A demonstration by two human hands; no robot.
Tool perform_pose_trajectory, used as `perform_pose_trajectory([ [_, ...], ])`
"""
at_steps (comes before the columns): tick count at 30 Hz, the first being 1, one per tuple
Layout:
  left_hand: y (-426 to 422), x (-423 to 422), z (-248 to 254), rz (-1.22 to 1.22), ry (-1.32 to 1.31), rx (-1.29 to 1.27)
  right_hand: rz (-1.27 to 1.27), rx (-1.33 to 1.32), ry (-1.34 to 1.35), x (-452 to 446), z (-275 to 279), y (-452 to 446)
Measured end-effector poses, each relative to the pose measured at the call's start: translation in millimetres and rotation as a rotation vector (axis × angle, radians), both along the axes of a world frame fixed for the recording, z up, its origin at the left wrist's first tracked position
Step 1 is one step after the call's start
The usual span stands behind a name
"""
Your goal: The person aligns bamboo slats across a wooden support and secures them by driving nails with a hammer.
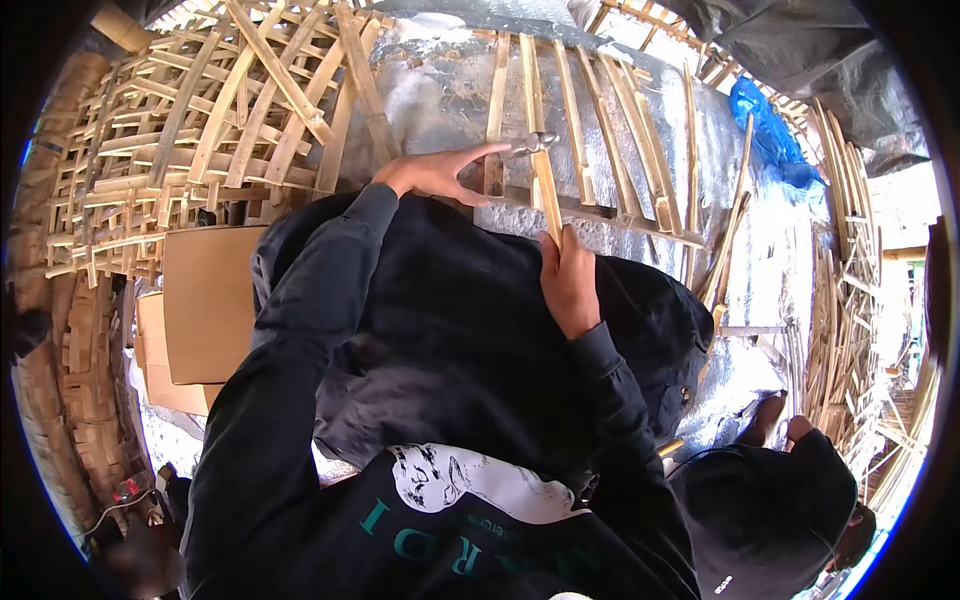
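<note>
My right hand (pixel 573 280) grips the lower end of a hammer (pixel 548 195) by its pale wooden handle. The metal head points away from me, over the bamboo slats. To its left is my left hand (pixel 432 176), with the thumb and fingers spread apart and nothing visible between them. Those fingertips reach close to the hammer head and a vertical bamboo slat (pixel 497 90). Several slats lie side by side across a long crosswise strip (pixel 610 214), forming an open frame on a silvery sheet (pixel 430 100).
A woven bamboo lattice (pixel 150 130) stands at the left, with a cardboard box (pixel 208 305) below it. Blue plastic (pixel 770 135) lies at the upper right, beside more bamboo lattice (pixel 845 270). Another person (pixel 770 510) in black sits close by at the lower right.
</note>
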State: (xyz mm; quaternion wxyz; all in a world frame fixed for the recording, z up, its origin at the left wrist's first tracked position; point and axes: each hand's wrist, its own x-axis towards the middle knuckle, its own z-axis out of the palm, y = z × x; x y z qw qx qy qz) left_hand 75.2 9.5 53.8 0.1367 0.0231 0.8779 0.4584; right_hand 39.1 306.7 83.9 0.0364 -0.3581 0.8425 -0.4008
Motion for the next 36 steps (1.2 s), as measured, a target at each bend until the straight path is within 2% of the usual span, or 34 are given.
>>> perform_pose_trajectory([
  [4,-9.7,24.5,5.3,0.12,0.048,-0.015,-0.04,-0.023,-0.072,-2.6,-14.6,5.4],
  [6,-11.4,30.0,6.2,0.137,-0.06,-0.174,-0.015,-0.07,-0.082,-8.4,-17.6,9.9],
  [7,-7.4,29.5,8.2,0.137,-0.061,-0.176,-0.018,-0.064,-0.08,-10.8,-18.9,12.1],
  [9,3.2,33.6,14.5,0.22,-0.234,-0.357,-0.016,-0.063,-0.075,-14.0,-21.8,13.9],
  [13,20.4,33.3,19.7,0.277,-0.249,-0.294,-0.007,-0.064,-0.082,-13.9,-22.4,14.1],
  [15,20.7,37.1,7.9,0.292,-0.087,-0.417,-0.015,-0.087,-0.155,-13.6,-22.8,13.6],
  [18,26.8,42.5,1.7,0.366,-0.038,-0.419,-0.001,-0.101,-0.139,-13.4,-22.1,12.2],
  [27,36.6,44.4,1.5,0.423,-0.096,-0.461,0.039,-0.066,-0.119,-11.3,-23.6,13.7],
  [34,30.5,45.6,2.2,0.382,-0.018,-0.423,0.083,-0.092,-0.144,-6.3,-8.8,12.9],
  [36,30.1,44.5,6.5,0.364,-0.066,-0.41,0.094,0.037,-0.107,-11.9,7.5,12.6],
])
